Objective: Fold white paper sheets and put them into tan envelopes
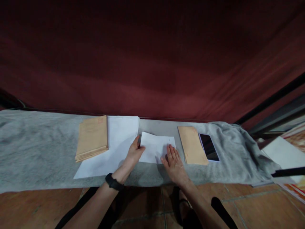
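A white sheet of paper, apparently folded, lies in front of me on a grey cloth. My left hand is at its left edge, thumb and fingers apart, with the thumb tip touching the paper's edge. Across the lower right part of the sheet rests my right hand, flat with fingers stretched out. Larger white sheets lie to the left, partly under a stack of brown envelopes. Right of my right hand are more brown envelopes.
A phone with a light purple edge lies beside the right-hand envelopes. The grey cloth covers a long narrow surface. Behind it hangs a dark red fabric wall. Tiled floor shows below, and papers at far right.
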Motion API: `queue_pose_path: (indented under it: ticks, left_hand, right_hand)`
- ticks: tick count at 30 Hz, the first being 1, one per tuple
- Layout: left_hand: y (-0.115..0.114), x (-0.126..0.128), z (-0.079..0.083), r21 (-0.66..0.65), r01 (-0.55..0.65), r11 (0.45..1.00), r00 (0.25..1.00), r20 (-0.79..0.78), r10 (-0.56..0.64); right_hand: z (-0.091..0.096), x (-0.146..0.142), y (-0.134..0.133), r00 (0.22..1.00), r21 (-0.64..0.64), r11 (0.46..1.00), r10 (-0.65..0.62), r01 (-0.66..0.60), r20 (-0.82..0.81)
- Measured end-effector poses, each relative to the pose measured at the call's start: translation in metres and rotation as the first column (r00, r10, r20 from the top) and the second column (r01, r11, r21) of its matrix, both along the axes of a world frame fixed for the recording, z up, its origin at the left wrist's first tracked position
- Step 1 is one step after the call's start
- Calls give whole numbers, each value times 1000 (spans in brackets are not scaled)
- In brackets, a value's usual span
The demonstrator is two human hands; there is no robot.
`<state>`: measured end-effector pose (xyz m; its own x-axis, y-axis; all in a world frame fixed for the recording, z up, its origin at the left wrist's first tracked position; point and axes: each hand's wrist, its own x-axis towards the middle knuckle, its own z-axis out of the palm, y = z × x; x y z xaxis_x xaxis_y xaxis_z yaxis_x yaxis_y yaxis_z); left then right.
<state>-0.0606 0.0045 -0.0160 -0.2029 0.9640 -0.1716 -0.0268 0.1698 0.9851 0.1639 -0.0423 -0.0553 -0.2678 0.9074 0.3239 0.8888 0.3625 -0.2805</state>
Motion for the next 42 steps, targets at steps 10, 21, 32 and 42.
queue_pose_path:
  ticks: [10,21,32,42]
  left_hand:
    - [-12,20,41,-6,192,981,816,556,-156]
    - [-13,28,16,-67,139,988,911,400,-101]
    - [-6,-5,-3,-65,158,985,987,-24,-160]
    - [-11,-6,-2,-57,286,957,623,-748,-231]
  right_hand:
    - [49,-19,13,593,-231,964,-111,-129,-798]
    - [55,-22,27,-332,-428,841,-528,-330,-782]
    - [11,31,30,404,-465,876,-475,130,-782]
    - [16,28,11,962,-187,948,-270,256,-48]
